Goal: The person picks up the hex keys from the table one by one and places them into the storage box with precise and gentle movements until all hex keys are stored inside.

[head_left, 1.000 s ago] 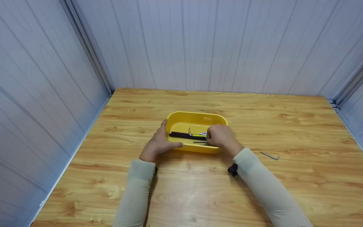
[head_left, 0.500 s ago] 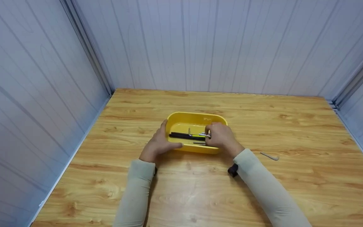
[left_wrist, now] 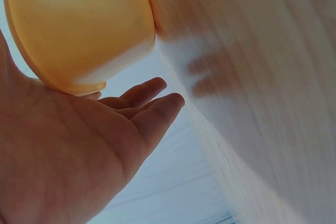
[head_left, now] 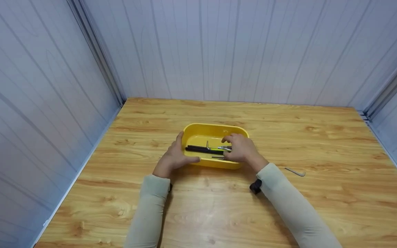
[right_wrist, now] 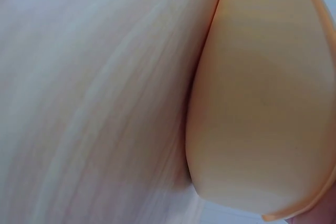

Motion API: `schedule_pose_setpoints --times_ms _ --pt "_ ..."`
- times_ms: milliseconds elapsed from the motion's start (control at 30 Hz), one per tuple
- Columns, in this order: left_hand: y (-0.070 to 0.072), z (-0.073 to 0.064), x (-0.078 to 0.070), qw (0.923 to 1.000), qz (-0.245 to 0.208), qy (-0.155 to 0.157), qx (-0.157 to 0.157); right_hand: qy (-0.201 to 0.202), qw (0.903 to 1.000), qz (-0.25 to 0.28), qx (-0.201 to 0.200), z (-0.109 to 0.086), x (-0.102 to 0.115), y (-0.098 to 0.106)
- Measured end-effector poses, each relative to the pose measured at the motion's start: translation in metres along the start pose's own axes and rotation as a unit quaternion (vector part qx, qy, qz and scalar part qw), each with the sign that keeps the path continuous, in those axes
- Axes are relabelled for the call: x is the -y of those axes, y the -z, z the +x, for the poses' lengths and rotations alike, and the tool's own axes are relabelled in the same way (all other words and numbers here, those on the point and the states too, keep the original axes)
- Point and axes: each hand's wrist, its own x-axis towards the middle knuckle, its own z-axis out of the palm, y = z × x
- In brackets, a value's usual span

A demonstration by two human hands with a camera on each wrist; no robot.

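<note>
A yellow plastic bin (head_left: pixel 215 164) stands on the table in the head view, and its outer wall fills much of both wrist views. My left hand (head_left: pixel 172 158) rests on its left end, thumb along the front rim and fingers stretched along the side; the left wrist view shows those fingers straight. Over the bin's right end, my right hand (head_left: pixel 241 150) reaches inside with thumb and forefinger apart. Right by its fingertips lie silver metal pieces (head_left: pixel 223 147), partly hidden by the hand. Black rods (head_left: pixel 198 149) and a small L-shaped hex key (head_left: pixel 207 144) lie further left inside.
Another hex key (head_left: pixel 295 172) lies on the wooden table (head_left: pixel 215 213), to the right of the bin near the right forearm. Pale panel walls (head_left: pixel 219 51) border the table at the back and both sides.
The fingers of my right hand, curled around a silver metal piece half a second ago, have spread apart, leaving it in the bin. My left hand and the bin stay in place.
</note>
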Motion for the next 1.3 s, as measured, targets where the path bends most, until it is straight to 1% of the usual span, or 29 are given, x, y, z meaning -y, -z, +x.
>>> schedule_pose_setpoints --times_ms 167,300,433,600,800,900,1200,1300 --pt "-0.001 -0.001 0.001 1.0 0.003 -0.002 -0.002 0.01 0.9997 0.024 -0.004 -0.002 0.0 0.002" --pt "-0.001 -0.001 0.0 1.0 0.005 0.002 -0.001 0.018 0.999 0.04 -0.012 -0.004 0.001 0.007" --pt "-0.001 -0.001 0.0 0.9999 0.005 0.01 -0.001 0.028 0.9984 0.043 -0.023 -0.008 0.002 0.015" --pt "0.0 -0.001 0.001 1.0 -0.002 0.006 -0.002 0.03 0.998 0.045 -0.034 -0.012 0.0 0.022" --pt "0.0 -0.001 0.001 1.0 -0.006 0.003 -0.002 0.039 0.9973 0.034 -0.052 -0.017 -0.007 0.028" --pt "0.0 -0.001 0.001 1.0 -0.006 0.004 -0.001 0.035 0.9974 0.035 -0.053 -0.02 -0.009 0.031" --pt "0.0 0.0 0.0 1.0 -0.007 0.002 0.0 -0.006 0.9986 0.029 -0.044 -0.025 -0.015 0.041" --pt "-0.001 0.001 0.0 1.0 -0.008 0.001 -0.002 -0.008 0.9986 0.024 -0.045 -0.027 -0.017 0.043"
